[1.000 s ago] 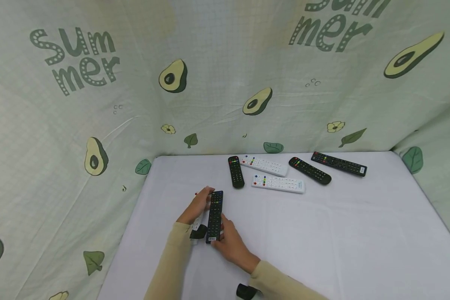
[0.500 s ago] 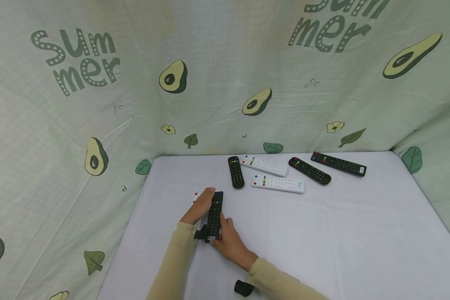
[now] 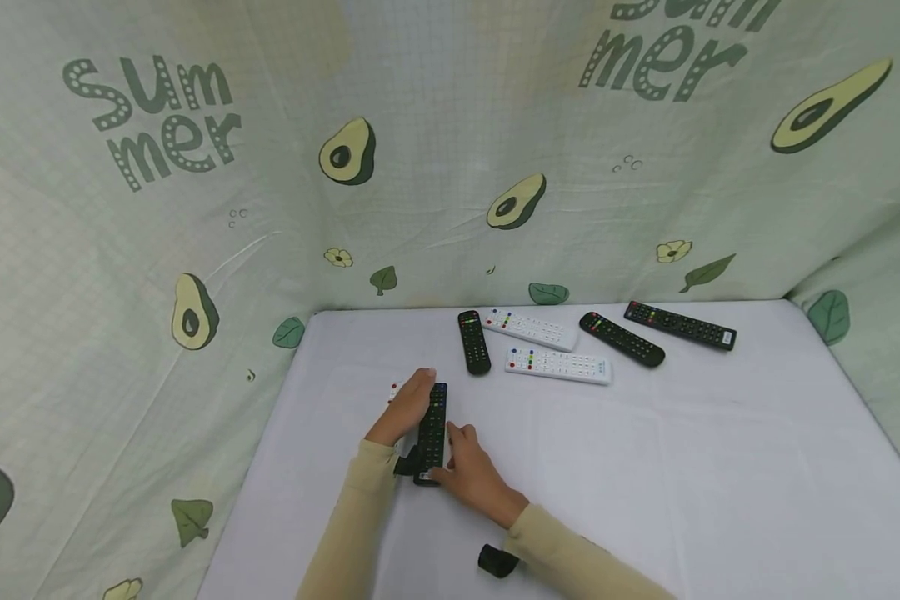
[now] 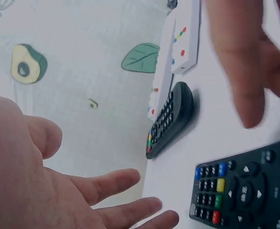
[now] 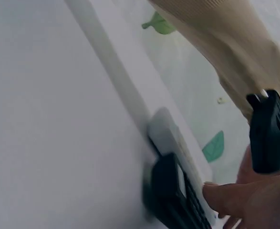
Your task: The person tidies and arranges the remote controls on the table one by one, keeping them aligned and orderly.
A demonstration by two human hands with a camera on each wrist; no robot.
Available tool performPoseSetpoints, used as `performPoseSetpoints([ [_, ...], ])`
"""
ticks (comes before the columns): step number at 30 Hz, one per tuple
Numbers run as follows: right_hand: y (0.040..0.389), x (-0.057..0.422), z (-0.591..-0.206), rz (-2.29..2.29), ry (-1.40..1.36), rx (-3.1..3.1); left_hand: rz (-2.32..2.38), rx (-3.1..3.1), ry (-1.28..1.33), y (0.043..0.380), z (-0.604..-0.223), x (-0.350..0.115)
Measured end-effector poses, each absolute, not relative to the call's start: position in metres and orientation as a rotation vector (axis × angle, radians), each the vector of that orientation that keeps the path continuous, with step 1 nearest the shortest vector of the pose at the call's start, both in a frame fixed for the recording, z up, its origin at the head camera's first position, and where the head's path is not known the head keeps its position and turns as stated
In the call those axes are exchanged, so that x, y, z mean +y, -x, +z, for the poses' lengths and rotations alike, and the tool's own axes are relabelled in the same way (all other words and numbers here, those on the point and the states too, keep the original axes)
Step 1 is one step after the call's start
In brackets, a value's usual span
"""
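Observation:
A long black remote control (image 3: 432, 425) lies lengthwise on the table, its coloured buttons at the far end. Beside its left edge is a white remote (image 3: 394, 390), mostly hidden under my left hand (image 3: 411, 408). That hand holds nothing; its fingers (image 4: 113, 183) spread out straight in the left wrist view. My right hand (image 3: 480, 479) hovers at the black remote's near right side, thumb close to the near end and fingers lifted apart from it. From the right wrist, the black remote (image 5: 171, 183) and white remote (image 5: 166, 126) appear side by side.
Toward the back lie a small black remote (image 3: 474, 342), two white remotes, one upper (image 3: 531, 328) and one lower (image 3: 558, 366), a rounded black remote (image 3: 622, 338) and a long black remote (image 3: 680, 325). A patterned cloth (image 3: 435, 250) hangs behind the table (image 3: 645, 483).
My right hand's fingers have loosened from the black remote and moved slightly away. The left hand has shifted a little right and forward, over the remotes' edges. The black remote has barely moved.

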State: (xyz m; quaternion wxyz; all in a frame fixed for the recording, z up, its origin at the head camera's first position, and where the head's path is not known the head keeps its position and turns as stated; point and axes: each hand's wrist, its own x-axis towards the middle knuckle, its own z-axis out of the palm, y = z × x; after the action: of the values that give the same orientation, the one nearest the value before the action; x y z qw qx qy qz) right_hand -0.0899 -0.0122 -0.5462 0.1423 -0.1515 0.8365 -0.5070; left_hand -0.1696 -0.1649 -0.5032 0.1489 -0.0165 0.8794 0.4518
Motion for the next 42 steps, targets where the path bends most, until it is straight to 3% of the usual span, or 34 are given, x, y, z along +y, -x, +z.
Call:
performPoseSetpoints([
  [19, 0.174, 0.016, -0.547, -1.597, 0.246, 2.683, 1.399, 2.617, -0.012, 0.205, -0.508, -0.140],
  [42, 0.225, 0.008, -0.544, -1.355, 0.043, 2.846, 1.564, 2.582, 0.145, 0.238, -0.510, -0.120],
])
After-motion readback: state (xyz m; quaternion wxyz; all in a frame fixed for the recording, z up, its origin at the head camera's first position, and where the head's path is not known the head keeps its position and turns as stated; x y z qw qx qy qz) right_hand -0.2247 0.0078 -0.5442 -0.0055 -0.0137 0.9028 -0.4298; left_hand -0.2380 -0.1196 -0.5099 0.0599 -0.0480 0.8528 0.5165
